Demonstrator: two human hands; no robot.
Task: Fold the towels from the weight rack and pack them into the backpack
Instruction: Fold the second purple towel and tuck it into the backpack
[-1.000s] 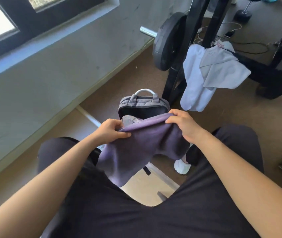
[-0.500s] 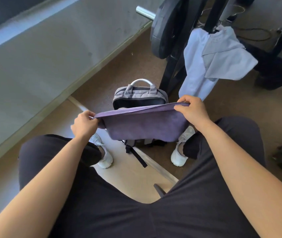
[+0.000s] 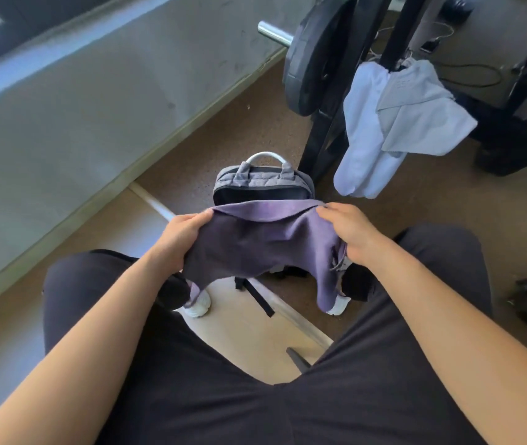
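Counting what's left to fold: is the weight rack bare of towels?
No, a white towel and a grey towel hang on the weight rack.

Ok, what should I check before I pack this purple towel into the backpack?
1. Hold on the purple towel: ok. The left grip and right grip each hold an upper edge.
2. Towel folded compact: not ok. Its ends hang loose underneath.
3. Backpack upright with its mouth open: ok. It stands on the floor just beyond the towel.
4. Room inside: cannot tell. The inside is dark.
5. Weight rack emptied: not ok. A white towel and a grey towel hang on it.
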